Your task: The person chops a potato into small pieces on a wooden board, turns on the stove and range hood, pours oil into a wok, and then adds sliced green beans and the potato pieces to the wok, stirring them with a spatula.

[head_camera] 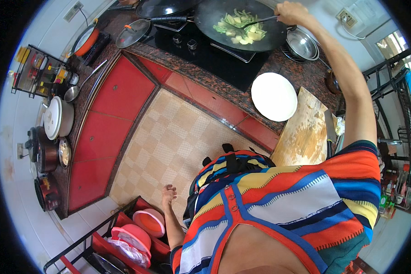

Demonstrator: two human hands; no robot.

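Note:
My right hand [290, 13] grips the dark handle of a cooking spatula [262, 20] at the right rim of a large wok [205, 29]. The spatula's head is partly buried in the food. Pale sliced vegetables [251, 36], perhaps potato, and green bean pieces [241, 15] lie in the bottom of the wok, which sits on a black glass gas hob [212, 63]. Low at my side, away from the counter, hangs my left hand [169, 193], its fingers loosely bent with nothing in them.
A white plate [274, 97] overlaps a worn wooden cutting board [301, 133], with a cleaver [329, 126] along the board's right edge. Metal bowls [303, 44] stand right of the wok. A glass lid [133, 33], an orange pan [85, 41] and a ladle [72, 93] are left.

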